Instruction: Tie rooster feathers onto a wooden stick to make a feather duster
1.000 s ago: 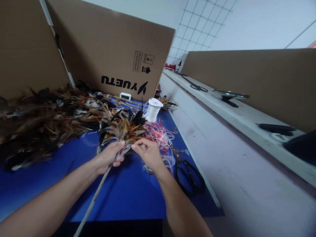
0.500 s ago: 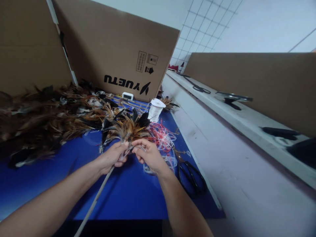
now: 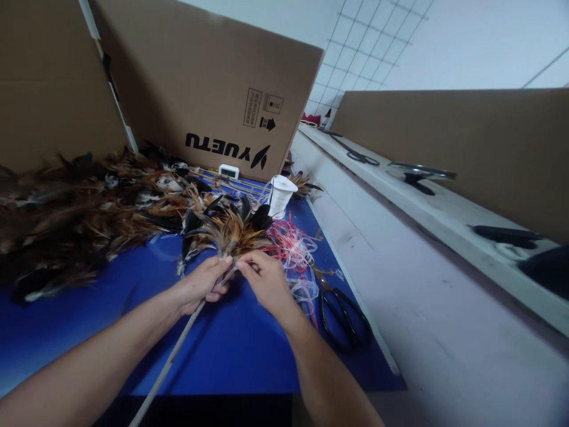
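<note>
My left hand (image 3: 208,280) is closed around a thin wooden stick (image 3: 171,359), just below a bunch of brown and black feathers (image 3: 233,230) at its top end. The stick slants down toward the lower left, past the table's front edge. Close beside it, my right hand (image 3: 263,279) pinches with thumb and forefinger at a thin clear strand (image 3: 229,276) by the base of the feathers. Part of this strand is hidden by the fingers. Behind my right hand lies a tangle of red and clear plastic strips (image 3: 293,246).
Black-handled scissors (image 3: 344,317) lie at the right of the blue table (image 3: 249,362). A white spool (image 3: 281,197) and a small digital display (image 3: 228,171) stand behind. A feather heap (image 3: 98,213) covers the left; a cardboard box (image 3: 213,77) rises behind. Tools lie on the ledge (image 3: 435,204).
My right hand has turned slightly, and its fingers have drawn together near the feather base. My left hand keeps its hold on the stick.
</note>
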### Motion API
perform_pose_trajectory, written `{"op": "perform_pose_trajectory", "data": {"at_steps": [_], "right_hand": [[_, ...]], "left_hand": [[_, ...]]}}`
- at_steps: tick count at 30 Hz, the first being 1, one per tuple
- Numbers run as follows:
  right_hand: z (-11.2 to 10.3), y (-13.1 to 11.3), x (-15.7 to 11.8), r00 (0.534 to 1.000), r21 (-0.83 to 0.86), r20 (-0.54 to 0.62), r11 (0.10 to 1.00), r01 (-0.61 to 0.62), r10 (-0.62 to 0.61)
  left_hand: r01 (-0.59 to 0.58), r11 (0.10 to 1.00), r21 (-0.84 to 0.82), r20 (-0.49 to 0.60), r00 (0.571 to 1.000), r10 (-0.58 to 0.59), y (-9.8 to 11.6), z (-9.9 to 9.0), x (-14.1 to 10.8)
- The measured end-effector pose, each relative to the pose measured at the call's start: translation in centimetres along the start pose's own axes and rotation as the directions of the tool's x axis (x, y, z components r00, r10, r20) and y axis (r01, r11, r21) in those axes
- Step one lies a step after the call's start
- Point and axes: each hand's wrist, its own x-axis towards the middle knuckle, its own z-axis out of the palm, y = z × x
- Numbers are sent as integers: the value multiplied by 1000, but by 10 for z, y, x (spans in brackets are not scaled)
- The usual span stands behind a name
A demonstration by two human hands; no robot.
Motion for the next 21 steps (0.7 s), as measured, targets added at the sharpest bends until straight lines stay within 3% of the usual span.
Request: {"op": "perform_pose_trajectory", "data": {"at_steps": [10,21], "right_hand": [[5,-5,-2,988,-115,18,981,156,-155],[9,-2,-2,986,-104,-40,982,155,-160]], "left_hand": [[-28,999,21,66,997,26,-1,2,1],[-3,1000,6,6,1000,3,-3,1,0]]}}
